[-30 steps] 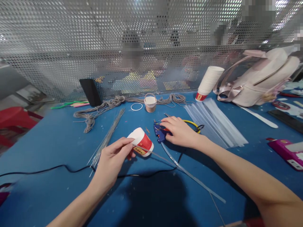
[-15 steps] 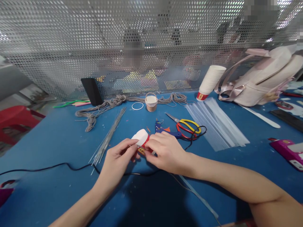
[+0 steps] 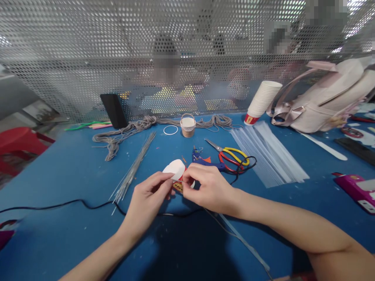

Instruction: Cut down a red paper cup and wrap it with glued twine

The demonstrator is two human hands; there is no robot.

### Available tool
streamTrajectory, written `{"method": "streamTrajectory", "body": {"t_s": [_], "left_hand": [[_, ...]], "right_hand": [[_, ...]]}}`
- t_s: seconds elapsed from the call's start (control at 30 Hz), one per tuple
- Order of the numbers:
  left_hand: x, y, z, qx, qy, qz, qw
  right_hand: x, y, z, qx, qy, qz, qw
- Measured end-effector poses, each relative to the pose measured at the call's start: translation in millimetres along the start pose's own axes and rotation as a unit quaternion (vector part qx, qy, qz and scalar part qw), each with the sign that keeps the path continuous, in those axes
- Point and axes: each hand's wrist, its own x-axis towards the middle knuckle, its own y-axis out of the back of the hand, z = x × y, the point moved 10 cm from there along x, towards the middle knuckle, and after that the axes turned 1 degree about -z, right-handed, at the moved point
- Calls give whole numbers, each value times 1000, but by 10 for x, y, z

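blue surface [image 3: 73, 187] first, then left hand [image 3: 146, 199] pinching the small red-and-white paper cup [image 3: 176, 171] just above it, white base tipped up and away. right hand [image 3: 209, 189] closed against its right side, fingertips pinched on something too thin to make out.

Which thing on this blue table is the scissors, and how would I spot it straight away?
Start at the tall stack of white paper cups by the mesh screen and come down the blue table towards the two hands. The scissors lie just beyond the right hand, beside the blue glue gun. They alone have yellow and red loop handles and short metal blades.
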Motion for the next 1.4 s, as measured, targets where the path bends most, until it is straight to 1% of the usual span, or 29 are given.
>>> {"method": "streamTrajectory", "body": {"t_s": [0.07, 0.13, 0.17, 0.2, 0.27, 0.4, 0.57, 0.67, 0.77, 0.97, 1.13, 1.4], "left_hand": [[-3, 1, 41, 13, -20, 2, 1000], [-4, -15, 52, 19, -23, -3, 1000], [-4, -24, 47, 19, -19, -8, 1000], [-3, -33, 35, 19, -14, -12, 1000], [0, -40, 2, 16, -2, -18, 1000], [6, -41, -47, 8, 14, -22, 1000], [7, -78, -42, -4, 21, -28, 999], [3, -106, -47, -19, 27, -33, 999], [-3, -125, -54, -28, 31, -39, 998], [-12, -113, -55, -37, 41, -40, 998], [-12, -79, -50, -40, 43, -25, 998], [0, -59, -71, -30, 49, -18, 998]], "right_hand": [[-1, -11, 127, 82, -77, -12, 994], [-30, -70, 239, 142, -149, -39, 978], [-44, -95, 270, 160, -172, -50, 971], [-50, -103, 280, 166, -180, -55, 968], [-29, -56, 241, 145, -156, -41, 976], [12, 41, 82, 56, -61, -12, 997], [-10, 31, -27, -30, 7, -22, 999], [-21, 44, -67, -69, 29, -17, 997], [-17, 66, -60, -73, 23, -8, 997], [-11, 79, 34, -19, -24, 0, 1000], [4, 97, 59, -4, -25, 7, 1000], [21, 108, 107, 4, -25, 17, 1000]]}}
